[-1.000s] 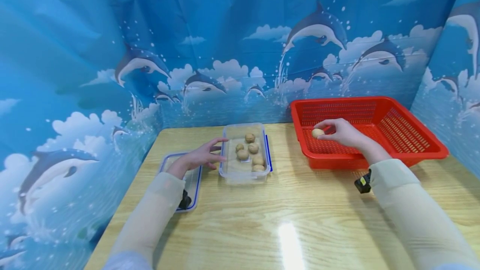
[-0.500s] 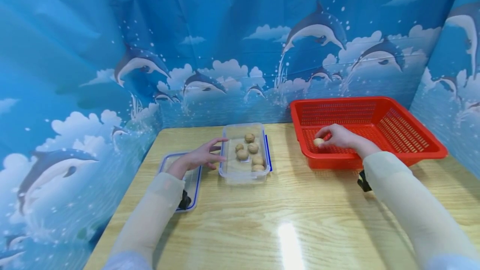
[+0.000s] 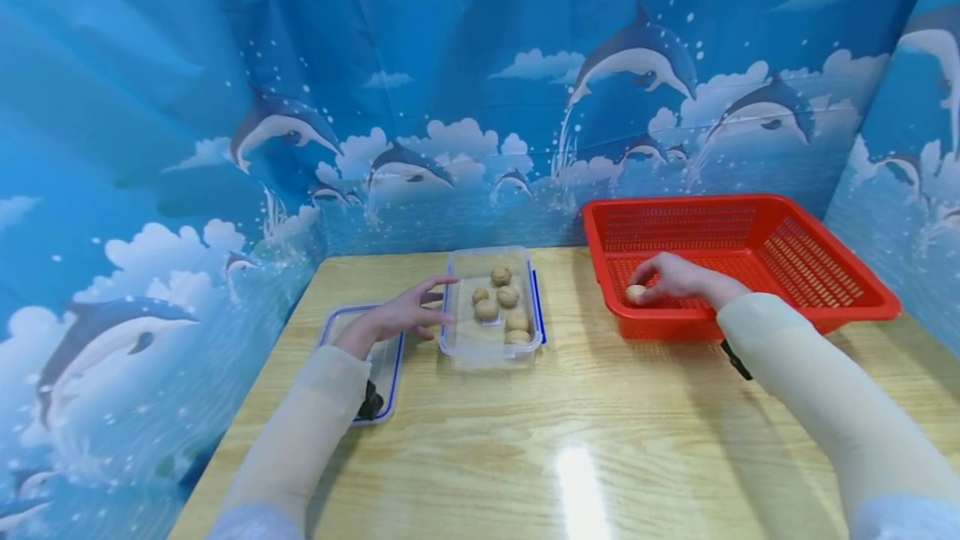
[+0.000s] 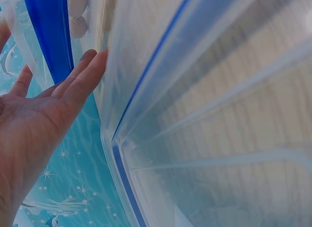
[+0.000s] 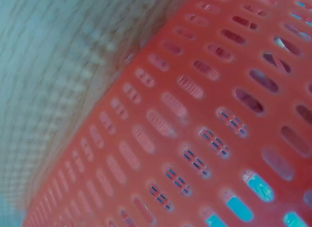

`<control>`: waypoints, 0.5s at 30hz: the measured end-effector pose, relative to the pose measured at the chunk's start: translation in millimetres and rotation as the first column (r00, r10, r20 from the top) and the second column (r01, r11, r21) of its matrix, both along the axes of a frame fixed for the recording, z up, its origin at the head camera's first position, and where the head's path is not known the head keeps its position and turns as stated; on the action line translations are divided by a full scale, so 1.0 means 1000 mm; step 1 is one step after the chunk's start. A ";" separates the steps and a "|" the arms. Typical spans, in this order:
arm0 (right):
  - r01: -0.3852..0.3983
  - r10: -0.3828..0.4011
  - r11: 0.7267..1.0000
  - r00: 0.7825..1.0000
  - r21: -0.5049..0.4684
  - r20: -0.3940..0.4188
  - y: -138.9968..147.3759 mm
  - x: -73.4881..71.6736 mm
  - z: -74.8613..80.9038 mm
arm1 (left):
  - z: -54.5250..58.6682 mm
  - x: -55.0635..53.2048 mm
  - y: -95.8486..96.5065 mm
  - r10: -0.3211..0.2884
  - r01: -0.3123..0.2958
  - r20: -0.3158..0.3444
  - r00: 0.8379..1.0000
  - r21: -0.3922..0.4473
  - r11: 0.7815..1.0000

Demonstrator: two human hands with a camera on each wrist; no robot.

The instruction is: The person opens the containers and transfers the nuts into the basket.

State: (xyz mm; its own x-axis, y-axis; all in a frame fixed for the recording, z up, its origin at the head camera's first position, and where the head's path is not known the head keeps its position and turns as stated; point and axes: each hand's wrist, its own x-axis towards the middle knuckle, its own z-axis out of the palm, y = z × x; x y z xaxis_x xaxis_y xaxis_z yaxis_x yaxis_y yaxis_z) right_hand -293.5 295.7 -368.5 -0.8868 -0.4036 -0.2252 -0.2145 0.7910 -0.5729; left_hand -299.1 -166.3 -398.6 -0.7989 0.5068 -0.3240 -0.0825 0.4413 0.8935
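In the head view, my right hand [image 3: 678, 277] reaches down inside the red plastic basket [image 3: 738, 317] near its left side. Thumb and fingers pinch a pale walnut [image 3: 635, 294] low in the basket. The right wrist view has only the slotted basket wall [image 5: 161, 122], which hides that hand. My left hand [image 3: 396, 315] is spread against the left side of a clear plastic box [image 3: 491, 350], fingertips at its wall. Several walnuts [image 3: 507, 297] lie in this box. In the left wrist view, the left hand [image 4: 44, 114] has its fingers extended beside the box's blue clip [image 4: 53, 36].
A clear lid [image 3: 386, 373] with a blue seal lies under my left forearm. The wooden table [image 3: 480, 448] holds everything. A blue dolphin-print curtain [image 3: 465, 65] stands right behind the basket and box.
My right hand has moved down and deeper into the basket with the walnut, its forearm shifting slightly left. The left hand has stayed at the box.
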 end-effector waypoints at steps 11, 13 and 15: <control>-0.034 0.034 0.999 0.999 0.015 -0.005 -0.001 0.001 0.000 | 0.002 0.002 0.000 -0.007 0.007 -0.012 1.000 0.002 1.000; -0.005 0.005 1.000 1.000 0.014 0.001 0.000 0.002 0.001 | 0.002 0.002 0.001 -0.006 0.006 -0.012 1.000 0.002 1.000; 0.029 -0.029 1.000 1.000 0.007 0.005 0.002 0.003 0.003 | 0.002 0.002 0.001 -0.006 0.006 -0.012 1.000 0.001 1.000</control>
